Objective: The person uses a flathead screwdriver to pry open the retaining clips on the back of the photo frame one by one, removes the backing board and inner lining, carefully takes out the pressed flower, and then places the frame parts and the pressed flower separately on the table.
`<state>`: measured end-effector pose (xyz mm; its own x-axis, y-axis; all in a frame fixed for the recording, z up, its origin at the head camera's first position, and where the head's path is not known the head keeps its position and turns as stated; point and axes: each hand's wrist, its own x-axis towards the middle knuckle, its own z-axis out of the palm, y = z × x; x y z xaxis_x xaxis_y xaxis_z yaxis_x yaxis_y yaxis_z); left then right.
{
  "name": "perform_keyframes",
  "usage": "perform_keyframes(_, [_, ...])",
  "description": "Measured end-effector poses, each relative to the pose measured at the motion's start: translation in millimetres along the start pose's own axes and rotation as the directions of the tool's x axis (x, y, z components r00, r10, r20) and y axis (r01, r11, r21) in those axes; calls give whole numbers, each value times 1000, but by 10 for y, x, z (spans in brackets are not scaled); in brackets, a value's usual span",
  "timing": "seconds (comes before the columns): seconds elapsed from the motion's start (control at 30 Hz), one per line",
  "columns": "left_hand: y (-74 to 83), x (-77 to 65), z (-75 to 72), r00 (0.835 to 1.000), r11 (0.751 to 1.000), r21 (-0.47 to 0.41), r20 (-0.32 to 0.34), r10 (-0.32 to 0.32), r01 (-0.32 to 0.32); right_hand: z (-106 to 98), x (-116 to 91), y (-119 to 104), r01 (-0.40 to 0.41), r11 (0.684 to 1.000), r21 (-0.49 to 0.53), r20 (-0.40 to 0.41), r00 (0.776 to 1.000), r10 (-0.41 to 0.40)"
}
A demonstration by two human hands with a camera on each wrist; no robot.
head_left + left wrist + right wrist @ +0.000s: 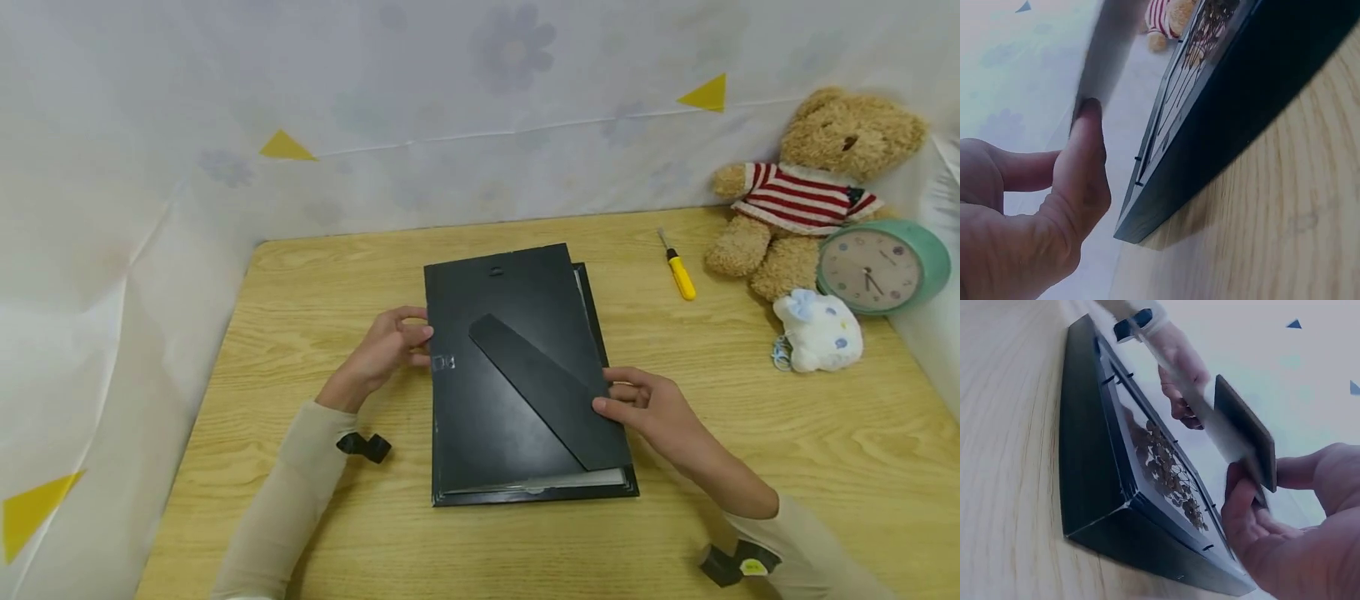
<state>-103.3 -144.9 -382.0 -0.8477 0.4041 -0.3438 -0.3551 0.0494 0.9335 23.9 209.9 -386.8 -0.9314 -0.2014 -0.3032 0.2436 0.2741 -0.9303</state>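
Observation:
A black picture frame (536,497) lies on the table, its back side up. Over it, both hands hold a black backing board (480,425) with a slanted easel leg (536,387) and a small hanger at the top. My left hand (382,350) pinches the board's left edge near a metal clip. On the other side, my right hand (656,412) grips the right edge, its thumb on the easel leg. In the right wrist view the board is apart from the frame (1085,425), and a brown branching pattern (1169,472) shows inside the frame.
A yellow-handled screwdriver (681,275) lies right of the frame at the back. Beyond it sit a teddy bear (810,196) in a striped top, a green round clock (873,267) and a small white plush toy (821,333). White patterned sheets enclose the wooden table (315,283).

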Motion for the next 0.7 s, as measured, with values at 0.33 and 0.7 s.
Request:
perform_keyframes(0.33, [-40, -15, 85, 984, 899, 413, -30, 175, -147, -96, 24, 71, 99, 887, 452, -31, 995, -96])
perform_keyframes(0.7, [-103, -291, 345, 996, 493, 869, -74, 53, 39, -796, 177, 128, 318, 750, 581, -134, 945, -297])
